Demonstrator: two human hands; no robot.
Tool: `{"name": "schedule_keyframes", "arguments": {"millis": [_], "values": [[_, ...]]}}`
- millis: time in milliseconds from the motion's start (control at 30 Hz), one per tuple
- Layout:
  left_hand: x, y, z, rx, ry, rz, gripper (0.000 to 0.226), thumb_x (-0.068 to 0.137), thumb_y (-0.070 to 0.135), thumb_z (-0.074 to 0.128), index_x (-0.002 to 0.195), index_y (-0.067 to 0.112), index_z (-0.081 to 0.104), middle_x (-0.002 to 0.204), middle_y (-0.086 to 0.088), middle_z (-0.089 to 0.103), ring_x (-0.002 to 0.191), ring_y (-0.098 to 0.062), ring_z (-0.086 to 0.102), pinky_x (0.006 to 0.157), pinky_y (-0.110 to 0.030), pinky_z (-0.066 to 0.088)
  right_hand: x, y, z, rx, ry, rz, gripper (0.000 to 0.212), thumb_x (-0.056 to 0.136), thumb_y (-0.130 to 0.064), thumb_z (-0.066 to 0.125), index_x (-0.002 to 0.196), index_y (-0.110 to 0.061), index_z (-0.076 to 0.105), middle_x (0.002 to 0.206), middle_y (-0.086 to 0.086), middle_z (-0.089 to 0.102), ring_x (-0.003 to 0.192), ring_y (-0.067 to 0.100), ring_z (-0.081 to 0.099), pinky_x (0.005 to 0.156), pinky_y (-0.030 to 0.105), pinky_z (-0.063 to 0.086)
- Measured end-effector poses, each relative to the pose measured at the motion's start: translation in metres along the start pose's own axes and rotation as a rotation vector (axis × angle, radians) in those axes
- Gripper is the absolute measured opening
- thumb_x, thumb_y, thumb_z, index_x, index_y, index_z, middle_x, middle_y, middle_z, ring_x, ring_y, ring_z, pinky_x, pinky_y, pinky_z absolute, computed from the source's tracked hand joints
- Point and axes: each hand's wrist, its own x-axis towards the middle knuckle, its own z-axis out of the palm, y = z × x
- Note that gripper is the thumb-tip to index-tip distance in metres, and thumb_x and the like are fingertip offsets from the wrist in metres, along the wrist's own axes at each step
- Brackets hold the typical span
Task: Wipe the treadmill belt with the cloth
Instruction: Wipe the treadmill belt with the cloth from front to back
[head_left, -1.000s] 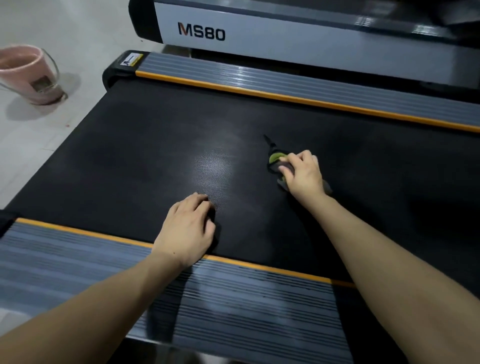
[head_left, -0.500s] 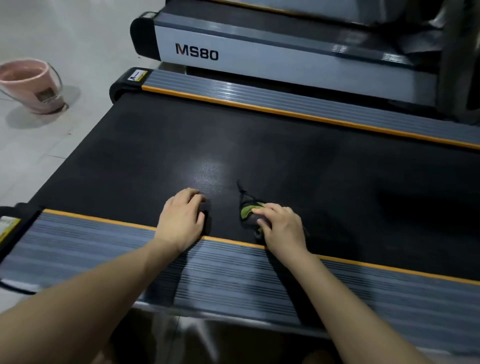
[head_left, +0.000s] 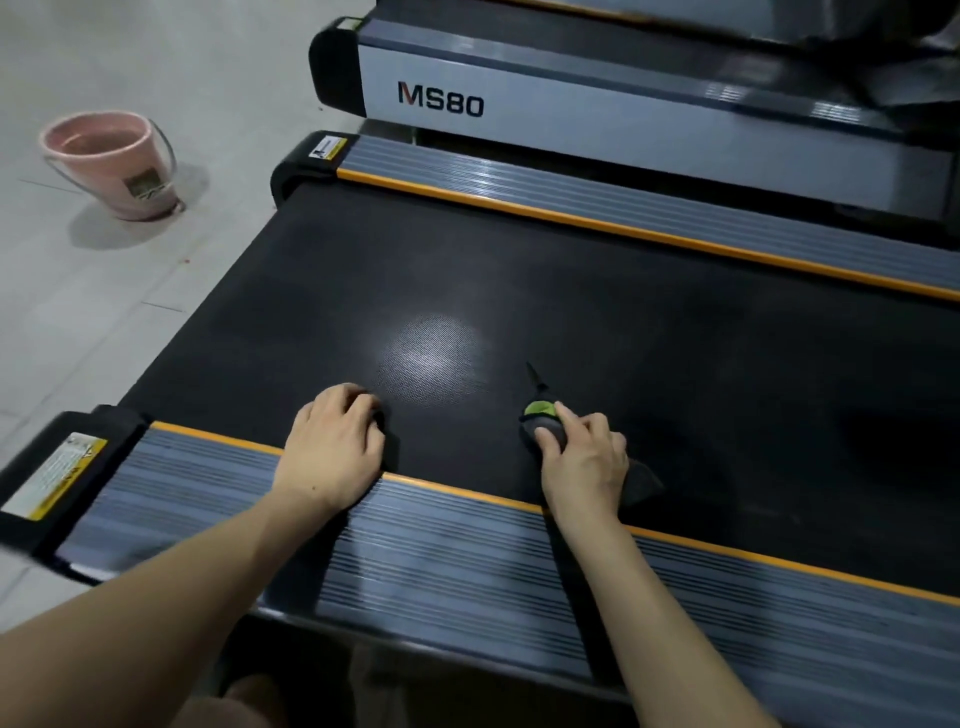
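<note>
**Inspector:** Start with the largest item. The treadmill belt is a broad black textured sheet, flat and taut between two grey side rails edged in orange. By its look it is firm underfoot and grippy, not slick; I judge it will drag on fabric.

**Assistant:** And the near side rail?

**Inspector:** Ribbed and rigid, just this side of the belt. A second machine marked MS80 stands beyond the belt's far rail. A pink bucket sits on the floor well off the belt's left end.

**Assistant:** The hands?

**Inspector:** The left hand rests palm down at the belt's near edge, its heel at the orange strip, fingers loosely bent and holding nothing. The right hand lies further right along that same edge, fingers curled over the cloth and pressing it to the belt.

**Assistant:** The cloth itself?

**Inspector:** Small, dark, with a green patch showing ahead of the fingertips and a thin tail pointing across the belt. A dark corner shows behind the hand. It appears soft, light and limp; it will bunch if pushed from one end. Best held bundled under the palm, as now, with weight bearing down. Whether it is damp cannot be told.
</note>
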Motion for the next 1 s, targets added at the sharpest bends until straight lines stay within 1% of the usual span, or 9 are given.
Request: {"name": "schedule_keyframes", "arguments": {"millis": [100, 200, 267, 400, 533, 633, 733, 833, 1000], "values": [[0.002, 0.003, 0.004, -0.007, 0.021, 0.049, 0.037, 0.091, 0.033, 0.039, 0.115, 0.020, 0.064, 0.128, 0.000, 0.056, 0.127, -0.022, 0.048, 0.107, -0.045, 0.039, 0.002, -0.025, 0.018, 0.041, -0.022, -0.020, 0.040, 0.090, -0.048, 0.064, 0.127, -0.032, 0.066, 0.113, 0.000, 0.056, 0.102, 0.029, 0.048, 0.095, 0.044, 0.042], [0.002, 0.001, 0.002, -0.046, 0.057, 0.013, 0.036, 0.090, 0.031, 0.040, 0.115, 0.020, 0.063, 0.127, 0.001, 0.056, 0.126, -0.021, 0.049, 0.107, -0.045, 0.039, -0.011, -0.082, 0.043, 0.139, -0.033, -0.203, 0.035, 0.083, -0.047, 0.068, 0.114, -0.032, 0.073, 0.105, 0.001, 0.061, 0.094, 0.032, 0.053, 0.086, 0.042, 0.046], [0.001, 0.001, 0.001, -0.056, 0.083, -0.047, 0.036, 0.089, 0.030, 0.041, 0.115, 0.020, 0.064, 0.127, -0.001, 0.057, 0.124, -0.022, 0.051, 0.107, -0.045, 0.039, -0.022, -0.105, 0.054, 0.135, -0.098, -0.322, 0.031, 0.085, -0.043, 0.066, 0.114, -0.034, 0.072, 0.110, -0.002, 0.059, 0.099, 0.029, 0.051, 0.091, 0.041, 0.045], [0.000, 0.001, 0.000, -0.047, 0.053, -0.034, 0.039, 0.089, 0.030, 0.039, 0.117, 0.018, 0.064, 0.128, -0.002, 0.056, 0.124, -0.022, 0.049, 0.109, -0.043, 0.036, -0.015, -0.059, 0.029, 0.121, -0.121, -0.454, 0.033, 0.081, -0.028, 0.073, 0.113, -0.035, 0.072, 0.114, -0.004, 0.062, 0.098, 0.026, 0.054, 0.091, 0.038, 0.049], [0.002, 0.002, -0.001, -0.051, 0.040, -0.018, 0.036, 0.091, 0.028, 0.042, 0.116, 0.017, 0.065, 0.128, -0.003, 0.057, 0.124, -0.022, 0.050, 0.109, -0.043, 0.037, -0.001, 0.017, -0.007, 0.066, -0.059, -0.244, 0.033, 0.083, -0.023, 0.076, 0.113, -0.036, 0.073, 0.116, -0.005, 0.062, 0.103, 0.024, 0.052, 0.095, 0.040, 0.049], [0.002, 0.001, 0.000, -0.061, 0.030, -0.011, 0.030, 0.092, 0.024, 0.048, 0.115, 0.016, 0.064, 0.130, -0.003, 0.056, 0.125, -0.023, 0.049, 0.110, -0.043, 0.036, -0.007, 0.001, 0.001, 0.080, -0.042, -0.074, 0.030, 0.087, -0.025, 0.072, 0.117, -0.032, 0.073, 0.122, -0.003, 0.060, 0.109, 0.026, 0.050, 0.099, 0.035, 0.043], [-0.003, -0.003, -0.005, -0.088, 0.038, -0.037, 0.034, 0.087, 0.024, 0.046, 0.113, 0.015, 0.065, 0.126, -0.006, 0.056, 0.121, -0.028, 0.052, 0.105, -0.046, 0.041, -0.017, -0.062, 0.033, 0.175, -0.087, -0.218, 0.029, 0.084, -0.029, 0.071, 0.112, -0.031, 0.075, 0.115, -0.001, 0.063, 0.100, 0.029, 0.054, 0.093, 0.035, 0.046], [-0.011, -0.014, -0.012, -0.030, 0.024, -0.044, 0.037, 0.084, 0.027, 0.044, 0.112, 0.016, 0.065, 0.124, -0.006, 0.056, 0.121, -0.028, 0.050, 0.103, -0.046, 0.040, -0.025, -0.096, 0.046, 0.200, -0.189, -0.378, 0.026, 0.086, -0.025, 0.070, 0.111, -0.031, 0.075, 0.117, -0.004, 0.062, 0.105, 0.027, 0.049, 0.097, 0.037, 0.045], [-0.017, -0.019, -0.013, -0.028, 0.016, -0.070, 0.040, 0.087, 0.031, 0.038, 0.114, 0.018, 0.064, 0.124, -0.003, 0.054, 0.122, -0.024, 0.047, 0.108, -0.044, 0.035, -0.015, -0.010, -0.007, 0.012, -0.109, -0.370, 0.029, 0.083, -0.027, 0.075, 0.107, -0.043, 0.074, 0.116, -0.015, 0.065, 0.099, 0.022, 0.050, 0.090, 0.035, 0.047]]}}
